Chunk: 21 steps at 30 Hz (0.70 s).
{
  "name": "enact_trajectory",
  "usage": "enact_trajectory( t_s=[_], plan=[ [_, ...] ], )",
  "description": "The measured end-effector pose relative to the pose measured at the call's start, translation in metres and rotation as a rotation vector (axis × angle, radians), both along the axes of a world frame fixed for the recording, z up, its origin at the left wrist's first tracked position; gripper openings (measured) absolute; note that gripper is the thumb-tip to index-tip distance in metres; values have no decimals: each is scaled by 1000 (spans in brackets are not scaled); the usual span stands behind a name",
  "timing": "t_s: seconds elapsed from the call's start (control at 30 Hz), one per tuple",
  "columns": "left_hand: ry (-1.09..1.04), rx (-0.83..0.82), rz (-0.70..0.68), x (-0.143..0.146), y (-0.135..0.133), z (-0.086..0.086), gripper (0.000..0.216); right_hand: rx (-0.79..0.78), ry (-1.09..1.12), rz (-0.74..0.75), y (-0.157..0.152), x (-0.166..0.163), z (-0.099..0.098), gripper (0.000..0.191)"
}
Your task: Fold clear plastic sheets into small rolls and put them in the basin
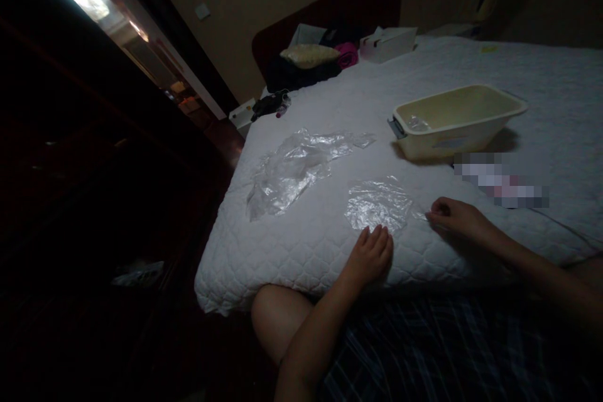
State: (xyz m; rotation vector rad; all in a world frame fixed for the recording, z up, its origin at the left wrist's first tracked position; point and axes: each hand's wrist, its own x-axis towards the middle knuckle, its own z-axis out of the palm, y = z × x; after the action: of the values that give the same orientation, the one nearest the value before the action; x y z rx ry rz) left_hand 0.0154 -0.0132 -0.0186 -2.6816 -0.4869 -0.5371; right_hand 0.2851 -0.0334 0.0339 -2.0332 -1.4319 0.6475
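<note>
A small clear plastic bag (377, 200) lies crinkled on the white quilted bed cover (292, 264). My left hand (374, 252) rests flat on its near edge, fingers stretched out over the film. On the right, my right hand (445, 213) is closed in a pinch on a drawn-out corner of that same plastic bag. A larger crumpled sheet of clear plastic (296, 166) is spread out farther left, apart from both hands.
A cream plastic bin (443, 144) with a grey clip stands beyond my right hand, a scrap of clear plastic inside. A blurred-out object (504, 183) with a cable lies beside it. Clothes (301, 72) and a white box (389, 45) sit by the headboard (330, 6).
</note>
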Motion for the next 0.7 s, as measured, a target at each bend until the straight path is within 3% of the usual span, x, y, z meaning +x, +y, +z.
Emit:
enact_trajectory(
  t_s=[0.23, 0.37, 0.47, 0.7],
  plan=[
    [17, -9, -5, -1, 0, 0, 40, -18, 717, -247, 13, -19, 19, 21],
    [44, -36, 0, 0, 1, 0, 40, 53, 876, -194, 19, -28, 18, 31],
    [72, -48, 0, -1, 1, -1, 41, 85, 733, -84, 25, -24, 7, 35],
    [19, -26, -4, -1, 0, 1, 40, 266, 112, 207, 28, -22, -11, 26]
  ],
)
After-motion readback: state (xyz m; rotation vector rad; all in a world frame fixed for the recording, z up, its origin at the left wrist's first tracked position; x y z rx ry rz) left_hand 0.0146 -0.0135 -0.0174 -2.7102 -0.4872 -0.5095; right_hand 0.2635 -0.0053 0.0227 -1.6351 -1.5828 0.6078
